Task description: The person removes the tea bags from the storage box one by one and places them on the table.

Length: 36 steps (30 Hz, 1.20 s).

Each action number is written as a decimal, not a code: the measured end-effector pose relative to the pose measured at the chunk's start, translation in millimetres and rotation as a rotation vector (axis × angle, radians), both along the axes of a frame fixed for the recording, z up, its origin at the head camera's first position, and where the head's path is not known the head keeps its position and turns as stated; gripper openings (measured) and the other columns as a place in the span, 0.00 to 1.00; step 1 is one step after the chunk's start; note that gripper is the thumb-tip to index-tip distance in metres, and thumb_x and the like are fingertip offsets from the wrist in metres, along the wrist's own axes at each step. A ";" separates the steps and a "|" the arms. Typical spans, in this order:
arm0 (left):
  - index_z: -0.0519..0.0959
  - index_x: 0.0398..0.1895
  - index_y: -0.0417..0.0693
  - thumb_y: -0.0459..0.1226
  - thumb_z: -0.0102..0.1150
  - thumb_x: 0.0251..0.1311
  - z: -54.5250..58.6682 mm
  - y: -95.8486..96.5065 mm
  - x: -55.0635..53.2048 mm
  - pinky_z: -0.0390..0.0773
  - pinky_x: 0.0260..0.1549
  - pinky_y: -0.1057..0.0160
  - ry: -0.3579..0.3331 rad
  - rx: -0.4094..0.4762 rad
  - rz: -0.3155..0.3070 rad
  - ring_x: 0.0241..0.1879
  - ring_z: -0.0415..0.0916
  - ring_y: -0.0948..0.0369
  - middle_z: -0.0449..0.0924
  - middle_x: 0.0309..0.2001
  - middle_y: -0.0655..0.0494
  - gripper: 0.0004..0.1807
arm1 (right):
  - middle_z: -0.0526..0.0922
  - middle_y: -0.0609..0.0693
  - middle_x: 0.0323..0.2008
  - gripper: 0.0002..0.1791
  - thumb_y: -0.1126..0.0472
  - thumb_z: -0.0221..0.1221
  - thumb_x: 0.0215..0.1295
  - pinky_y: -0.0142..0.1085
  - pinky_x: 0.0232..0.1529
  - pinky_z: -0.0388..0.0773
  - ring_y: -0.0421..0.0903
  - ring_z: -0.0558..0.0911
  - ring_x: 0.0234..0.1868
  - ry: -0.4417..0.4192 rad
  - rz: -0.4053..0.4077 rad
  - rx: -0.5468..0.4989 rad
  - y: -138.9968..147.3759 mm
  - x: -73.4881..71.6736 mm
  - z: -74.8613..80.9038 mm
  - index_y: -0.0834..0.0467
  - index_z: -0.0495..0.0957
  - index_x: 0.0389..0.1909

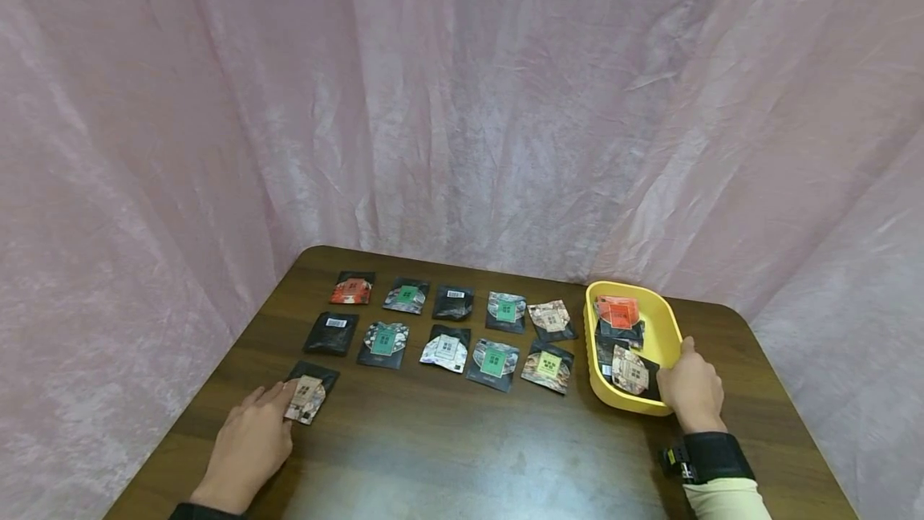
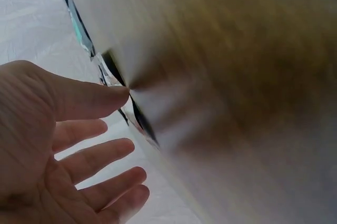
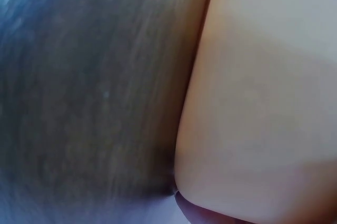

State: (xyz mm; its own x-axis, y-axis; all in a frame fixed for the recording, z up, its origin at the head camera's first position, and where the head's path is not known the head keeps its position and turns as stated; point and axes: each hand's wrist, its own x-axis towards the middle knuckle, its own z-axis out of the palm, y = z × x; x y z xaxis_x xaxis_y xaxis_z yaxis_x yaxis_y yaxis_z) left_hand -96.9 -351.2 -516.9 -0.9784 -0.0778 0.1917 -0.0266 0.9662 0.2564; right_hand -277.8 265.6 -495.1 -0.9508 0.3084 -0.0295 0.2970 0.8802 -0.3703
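Cream-labelled sachet (image 1: 308, 396) lying face up on desk (image 1: 469, 448) near left edge, just nearer me than black sachet (image 1: 331, 333). Left grip (image 1: 249, 438) touching its left side, fingers and thumb spread, pinching nothing. Probably setting sachets out in rows, third row beginning; next move seemingly calling for lifting fingers clear without dragging. Long axis slanting, dark end pointing away and rightward. Farther right, yellow basket (image 1: 621, 402) holding more sachets (image 1: 619, 314); right grip (image 1: 691, 387) touching rim, fingers partly hidden, cannot tell whether pinching.
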 end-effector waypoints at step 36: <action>0.76 0.74 0.54 0.51 0.63 0.75 93.8 325.8 -141.5 0.77 0.71 0.52 0.070 -0.093 -0.752 0.69 0.80 0.57 0.82 0.70 0.57 0.28 | 0.76 0.81 0.62 0.48 0.63 0.56 0.65 0.63 0.46 0.79 0.75 0.83 0.49 0.039 -0.009 -0.021 -1.4 2.5 -0.6 0.71 0.47 0.83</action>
State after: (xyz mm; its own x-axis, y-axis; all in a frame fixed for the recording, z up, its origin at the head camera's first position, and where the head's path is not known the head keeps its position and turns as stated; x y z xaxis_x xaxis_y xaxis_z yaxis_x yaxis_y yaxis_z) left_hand -238.4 -25.3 -423.1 -0.7466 0.6247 0.2286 0.6611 0.7352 0.1497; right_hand -275.3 264.2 -495.7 -0.9486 0.3166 0.0013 0.2897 0.8696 -0.4000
